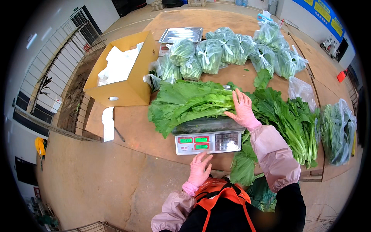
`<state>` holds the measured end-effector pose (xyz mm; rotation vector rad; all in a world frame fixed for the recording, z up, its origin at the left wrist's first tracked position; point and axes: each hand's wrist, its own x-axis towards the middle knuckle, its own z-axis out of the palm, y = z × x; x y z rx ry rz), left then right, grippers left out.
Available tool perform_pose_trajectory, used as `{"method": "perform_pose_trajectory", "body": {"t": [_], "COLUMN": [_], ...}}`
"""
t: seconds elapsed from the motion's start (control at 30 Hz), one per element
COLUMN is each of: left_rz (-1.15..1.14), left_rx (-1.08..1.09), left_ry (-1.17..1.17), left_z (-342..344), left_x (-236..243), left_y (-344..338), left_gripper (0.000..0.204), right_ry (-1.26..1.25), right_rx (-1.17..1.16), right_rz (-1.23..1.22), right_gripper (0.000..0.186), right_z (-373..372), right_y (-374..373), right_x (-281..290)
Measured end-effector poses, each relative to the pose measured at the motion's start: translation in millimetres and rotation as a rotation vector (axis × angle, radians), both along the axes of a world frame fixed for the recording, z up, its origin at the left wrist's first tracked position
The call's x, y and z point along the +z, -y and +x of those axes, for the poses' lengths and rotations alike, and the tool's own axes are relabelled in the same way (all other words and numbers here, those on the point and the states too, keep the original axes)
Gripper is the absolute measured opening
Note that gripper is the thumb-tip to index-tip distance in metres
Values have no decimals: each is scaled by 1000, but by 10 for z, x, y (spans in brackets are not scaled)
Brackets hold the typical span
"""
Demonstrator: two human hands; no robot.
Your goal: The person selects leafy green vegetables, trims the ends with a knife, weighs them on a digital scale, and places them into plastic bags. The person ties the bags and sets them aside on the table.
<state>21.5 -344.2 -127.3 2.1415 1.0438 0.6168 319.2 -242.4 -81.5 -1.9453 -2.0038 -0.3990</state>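
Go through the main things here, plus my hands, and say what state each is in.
Scale: switched on, loaded
Greens bunch: unbagged, overhanging the scale
Greens beside scale: unbagged
Bagged greens: several visibly tied
Cardboard box: open
Left hand: empty, open
Right hand: open against the bunch

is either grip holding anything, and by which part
The right grip lies against the stem end of the leafy greens on the scale; a firm hold cannot be told. The left grip holds nothing.
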Motion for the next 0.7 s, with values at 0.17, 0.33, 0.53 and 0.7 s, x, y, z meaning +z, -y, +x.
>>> {"method": "perform_pose_trajectory", "body": {"t": [0.17,0.33,0.53,0.7], "left_rz": [-4,-3,-8,41], "left_rx": [0,-45,33,173], "left_ry": [4,-26,-38,-108], "left_z": [-80,-245,-549,-775], "left_x": [-13,-89,-14,258], "left_y": [-40,-95,-143,-163], "left_gripper": [40,38,36,33], "right_ry": [-57,-221,-349,-440], "right_rx": [1,-1,20,62], "right_rz": [36,83,39,70], "right_gripper": [91,84,73,51], "right_z": [-83,-166,-421,-532], "right_y": [15,370,1001,1235], "right_x": [79,178,-21,-154]}}
